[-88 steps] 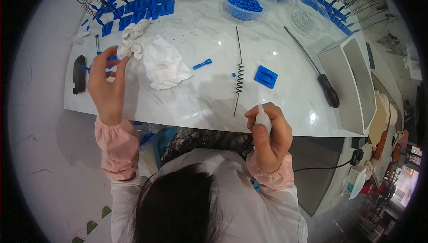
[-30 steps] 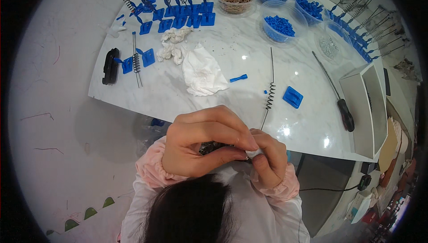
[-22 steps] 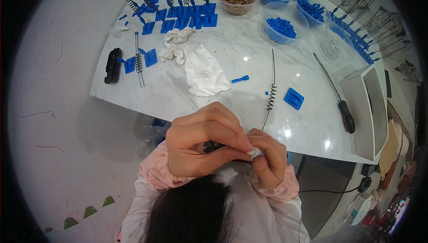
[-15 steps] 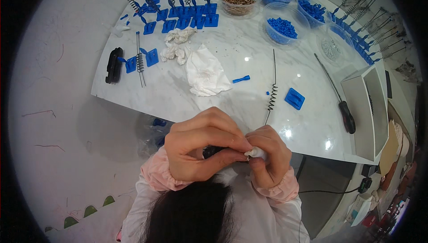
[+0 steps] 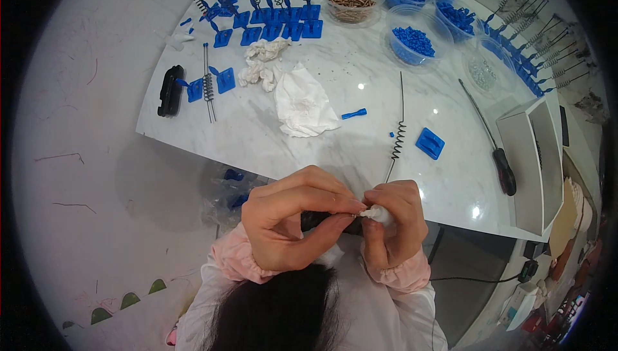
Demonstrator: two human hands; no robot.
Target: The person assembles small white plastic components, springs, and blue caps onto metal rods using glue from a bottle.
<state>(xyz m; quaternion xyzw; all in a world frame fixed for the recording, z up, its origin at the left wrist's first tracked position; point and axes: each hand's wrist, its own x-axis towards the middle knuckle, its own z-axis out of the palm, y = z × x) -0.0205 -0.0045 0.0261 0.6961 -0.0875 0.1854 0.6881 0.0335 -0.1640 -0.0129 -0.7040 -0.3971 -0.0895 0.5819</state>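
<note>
By the worktop's near edge, the right hand grips a small white bottle, long axis roughly sideways, tip pointing left at the left hand, whose fingertips come right up beside it, contact unclear.

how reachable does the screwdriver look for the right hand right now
Probably yes: the screwdriver lies off to the right of the right hand, and nothing seems to stand between them. That hand holds a small white bottle, though, so it would likely have to let go first.
</note>
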